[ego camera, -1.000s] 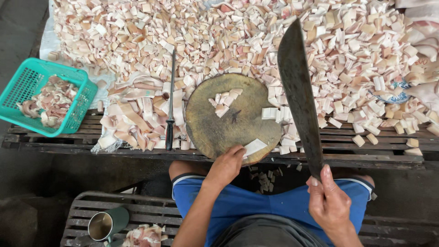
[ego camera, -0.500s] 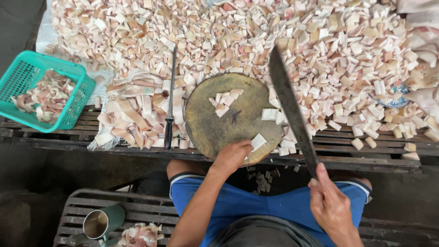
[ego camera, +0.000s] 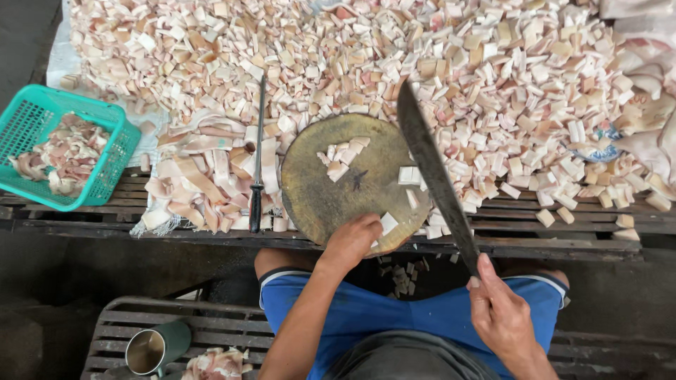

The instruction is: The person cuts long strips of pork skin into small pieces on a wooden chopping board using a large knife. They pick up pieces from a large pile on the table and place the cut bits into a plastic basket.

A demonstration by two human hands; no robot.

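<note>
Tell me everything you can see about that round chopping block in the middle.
The round chopping block looks like a thick disc of dark, stained wood, its top scarred from cutting. It lies flat at the near edge of a slatted bench, ringed by heaps of pale cut pieces. A few pieces lie on it. The left hand rests on its near rim, touching a white piece; the long knife blade slants over its right side.

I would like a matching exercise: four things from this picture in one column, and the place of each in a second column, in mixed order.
Things:
1. cleaver
2. green basket
3. sharpening rod
4. metal cup

Places:
A. far left, on the slatted bench
B. bottom left, on the low bench
C. in the right hand
D. just left of the round chopping block

Pairs: 1-C, 2-A, 3-D, 4-B
</note>
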